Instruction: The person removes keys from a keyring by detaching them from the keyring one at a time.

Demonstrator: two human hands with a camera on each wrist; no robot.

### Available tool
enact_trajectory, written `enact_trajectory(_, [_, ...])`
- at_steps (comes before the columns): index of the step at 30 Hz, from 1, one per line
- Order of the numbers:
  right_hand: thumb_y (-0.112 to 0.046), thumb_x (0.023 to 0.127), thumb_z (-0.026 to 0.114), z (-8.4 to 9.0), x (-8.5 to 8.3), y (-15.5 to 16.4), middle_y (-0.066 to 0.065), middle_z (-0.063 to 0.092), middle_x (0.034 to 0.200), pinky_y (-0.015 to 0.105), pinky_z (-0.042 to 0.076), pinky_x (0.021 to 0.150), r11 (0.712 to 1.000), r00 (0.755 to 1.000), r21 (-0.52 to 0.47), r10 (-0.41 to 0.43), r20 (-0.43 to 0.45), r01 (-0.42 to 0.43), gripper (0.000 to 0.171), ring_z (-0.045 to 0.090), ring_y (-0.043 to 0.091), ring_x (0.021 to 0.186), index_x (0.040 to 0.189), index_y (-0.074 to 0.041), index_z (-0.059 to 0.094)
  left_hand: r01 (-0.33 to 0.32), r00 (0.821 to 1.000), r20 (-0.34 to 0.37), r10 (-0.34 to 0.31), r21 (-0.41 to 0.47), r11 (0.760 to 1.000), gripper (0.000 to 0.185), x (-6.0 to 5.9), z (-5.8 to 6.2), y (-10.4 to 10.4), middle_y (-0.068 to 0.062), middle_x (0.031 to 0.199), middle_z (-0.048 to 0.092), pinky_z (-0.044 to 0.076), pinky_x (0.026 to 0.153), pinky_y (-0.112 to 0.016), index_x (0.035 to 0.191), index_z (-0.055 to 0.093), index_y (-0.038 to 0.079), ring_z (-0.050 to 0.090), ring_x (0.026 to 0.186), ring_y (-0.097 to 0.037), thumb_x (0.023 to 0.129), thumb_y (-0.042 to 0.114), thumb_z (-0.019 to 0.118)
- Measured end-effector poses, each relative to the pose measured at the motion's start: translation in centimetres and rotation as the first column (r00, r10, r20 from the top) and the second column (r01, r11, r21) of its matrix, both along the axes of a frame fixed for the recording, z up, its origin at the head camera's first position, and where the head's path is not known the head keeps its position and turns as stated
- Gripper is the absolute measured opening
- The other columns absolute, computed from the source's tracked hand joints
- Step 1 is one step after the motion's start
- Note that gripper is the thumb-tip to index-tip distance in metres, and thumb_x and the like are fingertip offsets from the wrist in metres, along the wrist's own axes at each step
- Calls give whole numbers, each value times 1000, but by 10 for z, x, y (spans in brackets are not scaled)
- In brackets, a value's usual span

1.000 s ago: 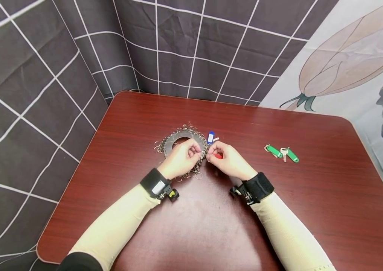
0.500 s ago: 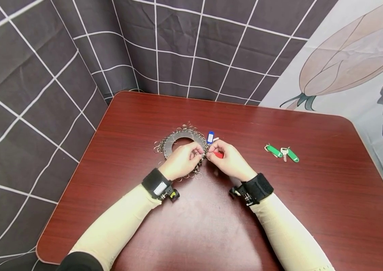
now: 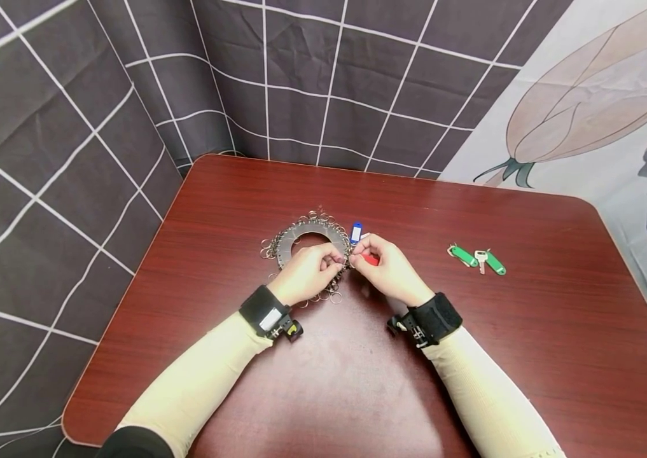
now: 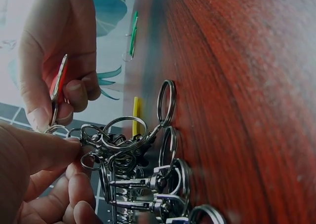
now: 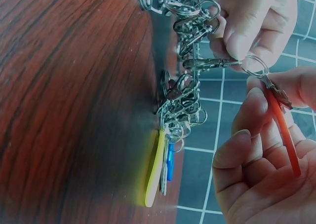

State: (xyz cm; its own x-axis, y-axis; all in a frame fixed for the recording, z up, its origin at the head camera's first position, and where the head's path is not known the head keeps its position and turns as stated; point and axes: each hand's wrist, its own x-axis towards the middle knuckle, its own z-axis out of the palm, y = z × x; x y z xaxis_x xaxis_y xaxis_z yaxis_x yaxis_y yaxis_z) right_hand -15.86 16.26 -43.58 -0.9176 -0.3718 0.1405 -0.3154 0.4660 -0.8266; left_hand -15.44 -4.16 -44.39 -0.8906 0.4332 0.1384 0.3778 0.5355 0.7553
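Note:
A flat grey ring-shaped plate (image 3: 285, 247) lies on the table, its rim crowded with metal snap hooks and split rings. My left hand (image 3: 310, 272) is over its right side, thumb and finger pinching a key ring (image 5: 260, 60) where it joins a snap hook (image 5: 207, 64). Just to the right, my right hand (image 3: 385, 267) grips a key (image 5: 280, 94) with a red key tag (image 5: 286, 135), by their top end near that ring. The tag lies along the palm. Fingertips partly hide whether the key is threaded on the ring.
A blue key tag (image 3: 356, 231) lies beyond the right hand, and a yellow tag (image 5: 155, 169) shows low by the plate. Farther right on the red-brown table (image 3: 558, 318) are two green tags (image 3: 463, 256) with keys. Gridded dark cloth (image 3: 300, 76) hangs behind.
My left hand has shifted slightly right, toward the right hand, and its fingers have closed in on the plate's right rim. The right hand stays almost in place, still gripping the red-tagged key.

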Motion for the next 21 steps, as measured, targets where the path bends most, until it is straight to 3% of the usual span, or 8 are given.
enact_trajectory(4, [-12, 90, 67, 0, 1, 1, -1, 61, 86, 25, 46, 65, 1000, 1000, -1, 1, 17, -1, 9, 58, 15, 72, 94, -12, 59, -16, 1000, 5, 16, 15, 1000, 4, 0, -1, 0, 7, 73, 60, 47, 59, -23, 94, 66, 14, 57, 66, -7, 90, 15, 64])
enact_trajectory(10, [-15, 91, 67, -2, 4, 2, 10, 60, 73, 29, 49, 50, 999, 990, -14, 32, 139, -30, 11, 59, 32, 52, 96, -10, 58, -46, 999, -22, 47, 36, 998, 4, 0, -2, 0, 6, 73, 59, 47, 61, -23, 92, 64, 13, 56, 67, -7, 89, 15, 64])
enact_trajectory(18, [-13, 91, 64, -4, 5, -2, 5, 56, 65, 29, 47, 48, 997, 981, 19, 76, 179, -80, 6, 59, 33, 52, 93, -12, 59, -77, 996, -46, 82, 99, 992, 7, 1, -3, 1, 5, 76, 58, 48, 62, -24, 92, 60, 15, 55, 67, -8, 88, 10, 63])
enact_trajectory(21, [-10, 91, 64, 9, 10, -5, 4, 54, 64, 27, 46, 48, 997, 981, 22, 65, 180, -70, 5, 59, 39, 54, 94, -8, 59, -81, 995, -48, 86, 105, 991, 7, 1, -3, 2, 5, 77, 58, 48, 62, -24, 93, 60, 14, 55, 68, -8, 89, 9, 63])
